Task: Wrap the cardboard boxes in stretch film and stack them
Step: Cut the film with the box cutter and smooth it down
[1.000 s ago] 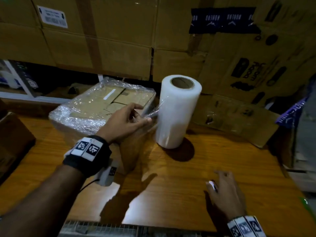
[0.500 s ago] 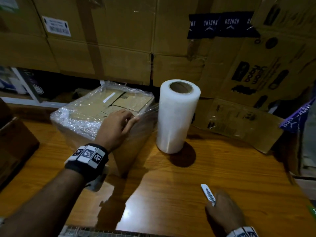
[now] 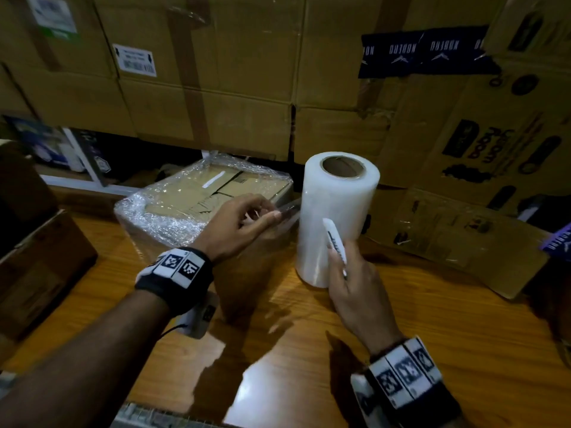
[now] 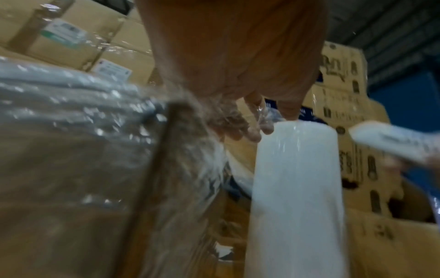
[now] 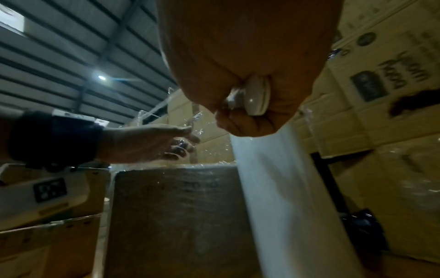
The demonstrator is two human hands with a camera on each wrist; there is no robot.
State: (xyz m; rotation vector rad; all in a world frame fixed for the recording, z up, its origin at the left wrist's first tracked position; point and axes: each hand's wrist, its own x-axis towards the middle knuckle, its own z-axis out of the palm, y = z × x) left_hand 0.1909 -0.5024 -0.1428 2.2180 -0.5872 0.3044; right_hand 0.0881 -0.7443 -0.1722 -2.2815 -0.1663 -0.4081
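Two hands in play over the wooden surface. Left hand is above the near right corner of the wrapped cardboard box, fingers pinching the loose stretch film tail that runs from the box toward the roll. In the left wrist view the film bunches at the fingertips, just beside the top of the roll.

Stretch film roll stands upright on the surface, long axis vertical, cardboard core opening facing up. It sits just right of the box, near but apart from it; the film tail bridges the gap.

Right hand is clenched round a white cutter. Cutter's long axis runs up and slightly left, tip pointing away from the person and overlapping the lower front of the roll in the head view. Cannot tell whether the tip touches the roll. Right wrist view shows the cutter's butt end sticking out of the closed fist, roll directly below.

Box lies flat, top flaps facing up, film crinkled over its top and near side; long axis runs roughly away from the person, tilted right.

Behind: a wall of large stacked cartons, one with dark tape, and a flattened carton sheet leaning at right. Another brown box sits at the left edge.
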